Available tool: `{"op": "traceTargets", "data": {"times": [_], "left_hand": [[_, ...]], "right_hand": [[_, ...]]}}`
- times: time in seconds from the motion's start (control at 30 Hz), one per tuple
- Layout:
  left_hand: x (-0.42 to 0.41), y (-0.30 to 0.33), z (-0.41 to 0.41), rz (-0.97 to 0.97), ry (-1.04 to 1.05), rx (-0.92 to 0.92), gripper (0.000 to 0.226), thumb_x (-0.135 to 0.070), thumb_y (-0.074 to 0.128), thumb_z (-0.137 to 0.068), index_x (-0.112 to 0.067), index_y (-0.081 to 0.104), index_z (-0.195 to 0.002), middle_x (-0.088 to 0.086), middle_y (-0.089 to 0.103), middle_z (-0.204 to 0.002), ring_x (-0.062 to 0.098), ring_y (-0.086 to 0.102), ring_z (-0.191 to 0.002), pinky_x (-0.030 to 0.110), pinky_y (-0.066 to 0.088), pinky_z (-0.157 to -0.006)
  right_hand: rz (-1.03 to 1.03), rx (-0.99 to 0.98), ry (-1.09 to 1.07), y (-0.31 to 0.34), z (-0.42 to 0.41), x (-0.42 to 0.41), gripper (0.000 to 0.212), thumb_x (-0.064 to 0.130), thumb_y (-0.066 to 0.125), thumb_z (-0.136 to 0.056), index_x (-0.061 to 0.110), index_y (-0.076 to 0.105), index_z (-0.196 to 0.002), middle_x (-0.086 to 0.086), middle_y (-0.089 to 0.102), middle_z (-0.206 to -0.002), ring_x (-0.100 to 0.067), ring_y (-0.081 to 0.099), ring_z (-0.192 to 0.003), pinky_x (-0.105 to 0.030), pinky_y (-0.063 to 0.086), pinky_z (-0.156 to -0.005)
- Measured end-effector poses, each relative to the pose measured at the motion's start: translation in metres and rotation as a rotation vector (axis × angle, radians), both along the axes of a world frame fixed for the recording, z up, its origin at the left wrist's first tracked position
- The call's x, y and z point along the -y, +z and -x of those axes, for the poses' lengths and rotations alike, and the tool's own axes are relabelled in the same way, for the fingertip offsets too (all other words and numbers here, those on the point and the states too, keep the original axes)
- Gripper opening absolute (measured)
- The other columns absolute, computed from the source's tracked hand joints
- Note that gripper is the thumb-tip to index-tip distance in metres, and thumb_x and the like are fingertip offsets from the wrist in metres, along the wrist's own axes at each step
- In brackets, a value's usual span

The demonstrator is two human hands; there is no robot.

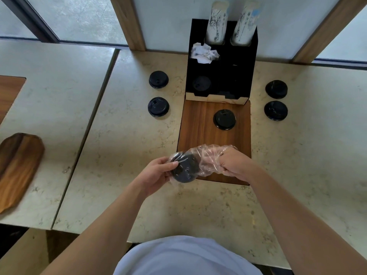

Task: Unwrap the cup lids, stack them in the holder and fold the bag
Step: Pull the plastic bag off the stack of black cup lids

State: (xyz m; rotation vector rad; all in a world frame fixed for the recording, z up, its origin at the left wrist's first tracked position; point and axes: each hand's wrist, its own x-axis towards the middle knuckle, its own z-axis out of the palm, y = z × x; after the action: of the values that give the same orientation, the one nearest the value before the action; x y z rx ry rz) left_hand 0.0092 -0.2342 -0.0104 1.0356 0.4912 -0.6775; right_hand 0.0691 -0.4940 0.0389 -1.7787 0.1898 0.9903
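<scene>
Head view: I am working a lid out of the bag, with most of the stacking still to do.

My left hand (pixel 156 171) pinches the lid (pixel 184 169) through the bag (pixel 206 158); my right hand (pixel 235 163) is clenched on the bag's loose end. One lid seems to sit in the holder (pixel 244 76); five loose lids (pixel 224 119) lie scattered on the surface (pixel 123 135), and the bag is unfolded.

No readable text — the cups' (pixel 216 22) prints stay illegible.
</scene>
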Motion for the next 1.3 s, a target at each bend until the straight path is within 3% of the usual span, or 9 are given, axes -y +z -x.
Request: {"op": "traceTargets", "data": {"times": [0.07, 0.17, 0.23, 0.33, 0.7, 0.83, 0.97, 1.1, 1.3], "left_hand": [[0.004, 0.007, -0.004, 0.035, -0.019, 0.018, 0.050, -0.015, 0.079, -0.083, -0.001, 0.065, -0.129, 0.021, 0.070, -0.122, 0.027, 0.069, -0.101, 0.032, 0.058, -0.079], [0.008, 0.018, -0.010, 0.080, -0.014, 0.049, 0.044, -0.015, 0.075, -0.088, -0.002, 0.067, -0.129, 0.020, 0.069, -0.122, 0.027, 0.068, -0.102, 0.033, 0.058, -0.081], [0.011, 0.024, -0.015, 0.096, -0.001, 0.058, 0.041, -0.015, 0.069, -0.093, -0.001, 0.065, -0.131, 0.022, 0.067, -0.128, 0.031, 0.065, -0.110, 0.038, 0.057, -0.090], [0.018, 0.030, -0.020, 0.051, 0.011, 0.059, 0.035, -0.020, 0.062, -0.098, -0.003, 0.068, -0.128, 0.023, 0.067, -0.130, 0.033, 0.065, -0.112, 0.038, 0.056, -0.091], [0.025, 0.026, -0.027, -0.088, 0.156, -0.023, 0.033, -0.029, 0.050, -0.106, -0.006, 0.068, -0.122, 0.016, 0.073, -0.110, 0.033, 0.068, -0.095, 0.045, 0.060, -0.082], [0.020, 0.024, -0.027, -0.113, 0.229, -0.058, 0.030, -0.029, 0.051, -0.106, -0.008, 0.066, -0.121, 0.010, 0.076, -0.097, 0.026, 0.075, -0.083, 0.042, 0.061, -0.068], [0.007, 0.018, -0.028, -0.212, 0.305, -0.075, 0.029, -0.028, 0.051, -0.106, -0.008, 0.064, -0.121, 0.012, 0.074, -0.102, 0.027, 0.074, -0.086, 0.042, 0.062, -0.070], [-0.012, 0.004, -0.024, -0.364, 0.295, -0.073, 0.027, -0.029, 0.053, -0.106, -0.010, 0.064, -0.121, 0.014, 0.072, -0.104, 0.028, 0.071, -0.090, 0.045, 0.060, -0.077], [-0.048, -0.022, -0.002, -0.549, 0.321, -0.183, 0.027, -0.030, 0.048, -0.108, -0.010, 0.066, -0.113, 0.013, 0.072, -0.092, 0.024, 0.066, -0.062, 0.030, 0.052, -0.053]], "right_hand": [[0.022, 0.026, -0.003, 0.001, 0.000, 0.001, 0.022, 0.000, 0.058, -0.098, -0.006, 0.063, -0.119, -0.046, 0.051, -0.115, -0.064, 0.054, -0.079, -0.019, 0.040, -0.043], [-0.022, -0.007, -0.055, 0.005, 0.000, -0.003, 0.030, 0.011, 0.067, -0.096, -0.010, 0.061, -0.116, -0.028, 0.053, -0.068, -0.012, 0.049, -0.045, -0.019, 0.038, -0.040], [0.005, -0.046, -0.095, 0.010, -0.009, -0.011, 0.033, 0.023, 0.075, -0.092, 0.002, 0.068, -0.117, -0.003, 0.065, -0.073, -0.009, 0.058, -0.052, -0.019, 0.043, -0.041], [0.092, -0.285, -0.223, 0.015, -0.020, -0.016, 0.030, 0.031, 0.083, -0.084, 0.023, 0.072, -0.111, -0.007, 0.073, -0.095, -0.012, 0.072, -0.063, -0.019, 0.052, -0.043], [-0.092, -0.287, -0.226, 0.028, -0.022, -0.017, 0.051, 0.013, 0.082, -0.083, 0.015, 0.065, -0.131, -0.019, 0.068, -0.108, -0.014, 0.058, -0.065, -0.022, 0.046, -0.062], [-0.151, -0.190, -0.234, 0.029, -0.018, -0.008, 0.054, 0.014, 0.080, -0.086, 0.013, 0.061, -0.136, -0.024, 0.071, -0.117, -0.031, 0.067, -0.092, -0.029, 0.053, -0.082], [-0.321, -0.212, -0.247, 0.013, -0.017, 0.013, 0.048, 0.020, 0.080, -0.088, 0.002, 0.062, -0.128, -0.017, 0.074, -0.097, -0.017, 0.062, -0.066, -0.016, 0.046, -0.047], [-0.050, -0.230, -0.253, -0.015, -0.025, 0.016, 0.047, 0.021, 0.080, -0.089, 0.004, 0.063, -0.129, -0.021, 0.071, -0.119, -0.017, 0.073, -0.060, -0.023, 0.056, -0.044], [0.264, 0.062, -0.143, -0.026, -0.020, 0.035, 0.025, 0.043, 0.073, -0.091, 0.025, 0.062, -0.106, 0.002, 0.076, -0.092, -0.008, 0.075, -0.066, -0.024, 0.052, -0.057]]}}
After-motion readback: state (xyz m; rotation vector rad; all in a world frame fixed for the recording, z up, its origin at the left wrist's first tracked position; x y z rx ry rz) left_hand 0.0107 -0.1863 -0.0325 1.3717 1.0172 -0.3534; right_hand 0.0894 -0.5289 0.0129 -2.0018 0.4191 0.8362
